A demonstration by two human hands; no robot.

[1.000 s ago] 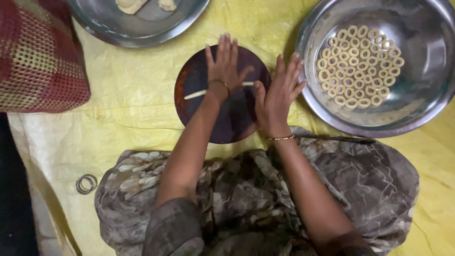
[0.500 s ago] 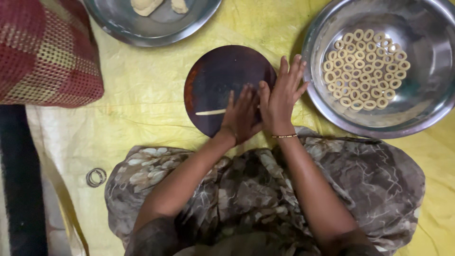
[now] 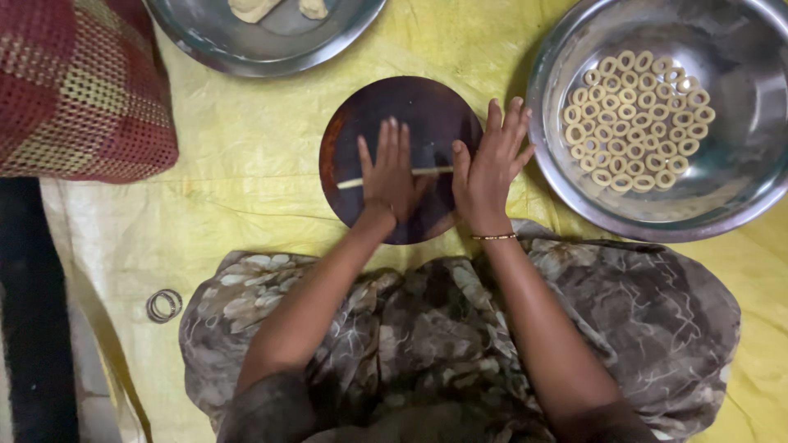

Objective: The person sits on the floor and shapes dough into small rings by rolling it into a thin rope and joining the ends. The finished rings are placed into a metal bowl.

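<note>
Left hand has slid back up the board since half a second ago, fingers spread flat on the dough rope. Right hand flat on its other end. Rope lies across mid-board, thinner and longer, so rolling is working.

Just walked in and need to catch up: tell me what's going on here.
A person seated on a yellow sheet has both hands flat on a thin strip of dough lying across a round dark board. The left hand lies on the strip's middle, the right hand at the board's right edge. To the right, a large steel bowl holds many small dough rings. A steel plate at the top carries lumps of dough.
</note>
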